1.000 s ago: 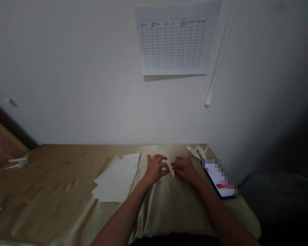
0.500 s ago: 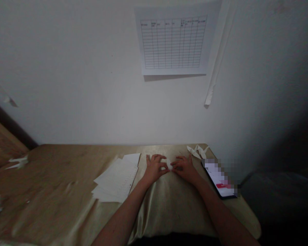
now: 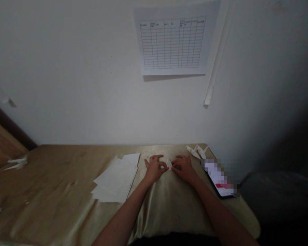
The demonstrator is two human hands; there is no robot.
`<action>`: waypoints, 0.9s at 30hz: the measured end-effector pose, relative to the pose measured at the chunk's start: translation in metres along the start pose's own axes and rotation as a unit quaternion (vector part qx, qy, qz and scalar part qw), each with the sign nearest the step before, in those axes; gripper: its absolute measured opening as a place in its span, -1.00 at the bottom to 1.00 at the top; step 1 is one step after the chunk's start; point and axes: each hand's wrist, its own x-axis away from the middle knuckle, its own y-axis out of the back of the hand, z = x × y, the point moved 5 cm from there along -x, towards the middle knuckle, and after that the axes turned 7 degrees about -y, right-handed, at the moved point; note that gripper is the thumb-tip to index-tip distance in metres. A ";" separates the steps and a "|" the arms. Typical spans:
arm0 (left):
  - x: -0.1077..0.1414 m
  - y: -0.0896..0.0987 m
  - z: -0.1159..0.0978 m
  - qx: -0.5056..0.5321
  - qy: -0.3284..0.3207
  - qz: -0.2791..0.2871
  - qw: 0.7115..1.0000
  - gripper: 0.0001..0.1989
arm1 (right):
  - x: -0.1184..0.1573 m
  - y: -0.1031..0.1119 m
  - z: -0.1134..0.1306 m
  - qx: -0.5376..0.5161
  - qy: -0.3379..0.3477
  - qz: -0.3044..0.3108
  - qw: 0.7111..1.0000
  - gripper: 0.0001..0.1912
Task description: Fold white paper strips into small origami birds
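A small piece of folded white paper (image 3: 169,164) is between my two hands, low over the table. My left hand (image 3: 155,168) pinches its left side between thumb and forefinger, with the other fingers raised and spread. At its right side, my right hand (image 3: 184,166) holds the paper with thumb and fingertips. The finer folds are too small to make out. Left of my hands lies a fanned stack of white paper sheets (image 3: 115,182) with punched holes along one edge.
Folded white paper shapes (image 3: 197,151) lie at the table's back right, above a phone (image 3: 218,177) with a lit screen. More white paper pieces (image 3: 17,162) are at the far left. A satiny cloth (image 3: 66,177) covers the table. A printed chart (image 3: 173,44) hangs on the wall.
My left hand has shifted slightly, and its raised fingers have changed their spread. The folded paper is turned a little between my fingertips. My right hand is nearly where it was.
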 end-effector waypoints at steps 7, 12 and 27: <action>0.000 -0.002 0.001 -0.003 0.008 0.002 1.000 -0.91 | -0.003 -0.005 -0.001 -0.037 -0.054 -0.018 0.998 -0.90; 0.000 -0.004 -0.001 -0.004 0.006 -0.005 1.000 -0.89 | -0.003 -0.006 -0.001 -0.059 -0.095 -0.018 0.994 -0.91; 0.001 -0.003 -0.002 -0.020 0.014 -0.007 1.000 -0.86 | -0.004 -0.007 -0.001 -0.019 -0.123 -0.050 0.991 -0.81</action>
